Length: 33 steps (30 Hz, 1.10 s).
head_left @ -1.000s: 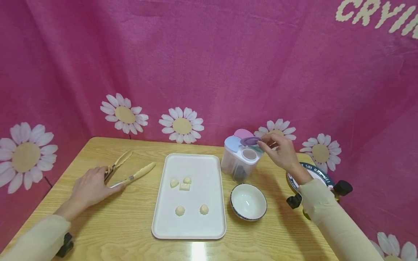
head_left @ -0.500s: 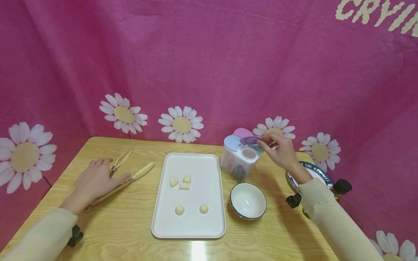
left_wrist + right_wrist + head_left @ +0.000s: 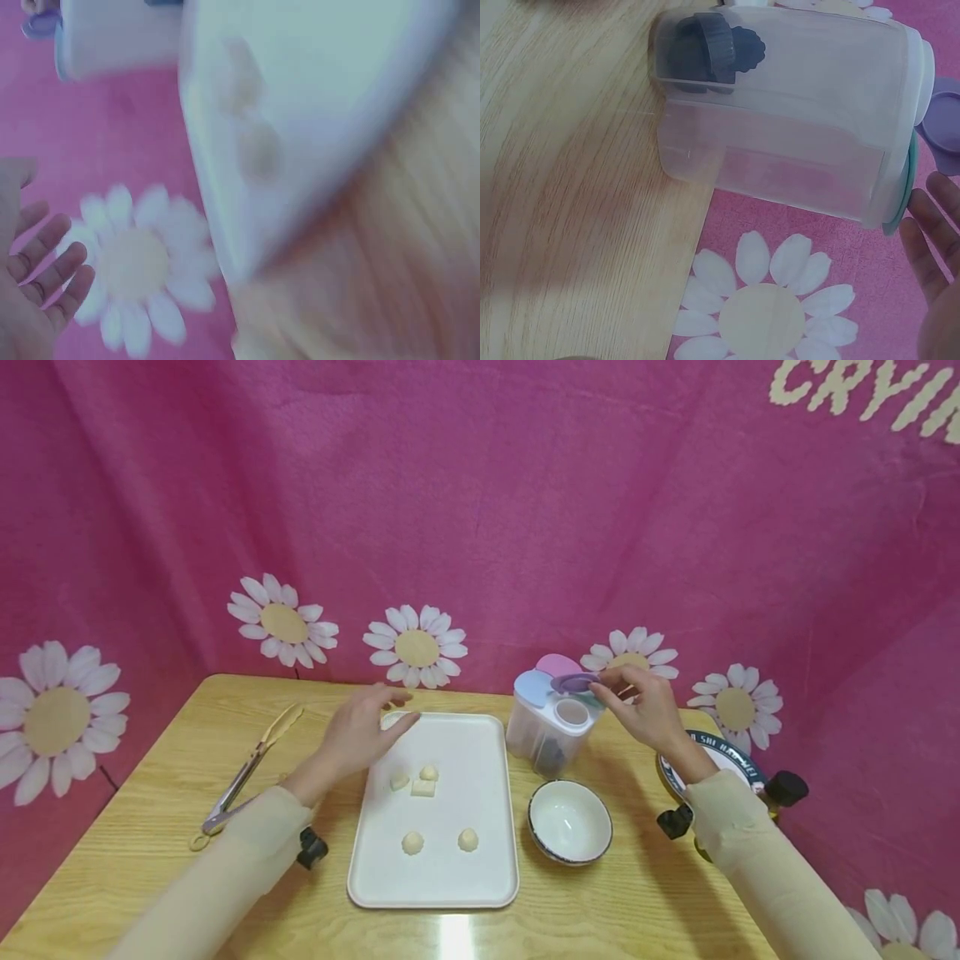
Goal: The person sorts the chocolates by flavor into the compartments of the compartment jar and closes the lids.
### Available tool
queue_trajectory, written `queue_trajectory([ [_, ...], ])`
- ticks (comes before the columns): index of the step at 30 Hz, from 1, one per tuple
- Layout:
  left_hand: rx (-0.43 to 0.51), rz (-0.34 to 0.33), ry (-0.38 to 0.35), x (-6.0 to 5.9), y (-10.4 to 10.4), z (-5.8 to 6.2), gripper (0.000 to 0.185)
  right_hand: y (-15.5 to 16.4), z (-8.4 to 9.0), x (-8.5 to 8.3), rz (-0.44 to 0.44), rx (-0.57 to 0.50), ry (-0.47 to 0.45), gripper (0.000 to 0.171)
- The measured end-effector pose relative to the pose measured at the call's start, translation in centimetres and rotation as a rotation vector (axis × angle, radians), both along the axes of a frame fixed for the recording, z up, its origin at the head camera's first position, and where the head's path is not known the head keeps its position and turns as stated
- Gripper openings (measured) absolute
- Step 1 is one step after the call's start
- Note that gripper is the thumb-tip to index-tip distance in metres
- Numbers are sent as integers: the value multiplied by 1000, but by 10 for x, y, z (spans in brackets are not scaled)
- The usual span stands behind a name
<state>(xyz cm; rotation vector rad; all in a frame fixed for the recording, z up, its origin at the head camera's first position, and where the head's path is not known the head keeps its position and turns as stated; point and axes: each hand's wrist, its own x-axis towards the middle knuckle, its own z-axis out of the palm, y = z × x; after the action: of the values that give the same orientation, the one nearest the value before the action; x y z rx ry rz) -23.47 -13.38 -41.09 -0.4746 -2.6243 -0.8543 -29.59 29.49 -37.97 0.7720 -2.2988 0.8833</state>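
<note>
The white tray (image 3: 435, 860) lies in the middle of the wooden counter (image 3: 150, 860), and everything else is placed from it. On the tray sit five pale dough pieces (image 3: 413, 843), two toward its near half and three clustered past the middle. Just right of the tray stands a white bowl (image 3: 570, 824) with a dark rim. Well left of the tray lie yellow-tipped tongs (image 3: 251, 764), apart from either hand. Over the tray's far left corner hovers the left hand (image 3: 360, 731), its grip loose and wide, fingers nearly straight and holding nothing. Beyond the tray's far right corner stands a clear canister (image 3: 551, 731) with pastel lid flaps; something dark lies at its bottom. The right hand (image 3: 645, 710) pinches the purple flap (image 3: 575, 682) of that lid, which stands lifted. Right of it, a blue-rimmed plate (image 3: 738, 760) shows behind the right wrist.
</note>
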Motion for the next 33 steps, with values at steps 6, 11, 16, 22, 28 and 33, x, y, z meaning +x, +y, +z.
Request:
queue_trajectory([
  [6,138,-117,10,-14,60,10,28,-1,-1,1,14,-5,-1,14],
  [11,230,-193,-10,-25,103,17,24,0,-1,0,15,-4,11,14],
  [16,300,-253,20,-36,138,23,22,0,-3,-1,19,-5,20,14],
  [22,279,-253,-19,-47,167,31,25,0,-3,0,22,-3,21,15],
  [28,185,-237,-22,-51,178,36,21,0,-2,2,34,-9,45,17],
  [33,164,-237,-48,-49,181,36,20,0,-2,6,31,-3,35,15],
])
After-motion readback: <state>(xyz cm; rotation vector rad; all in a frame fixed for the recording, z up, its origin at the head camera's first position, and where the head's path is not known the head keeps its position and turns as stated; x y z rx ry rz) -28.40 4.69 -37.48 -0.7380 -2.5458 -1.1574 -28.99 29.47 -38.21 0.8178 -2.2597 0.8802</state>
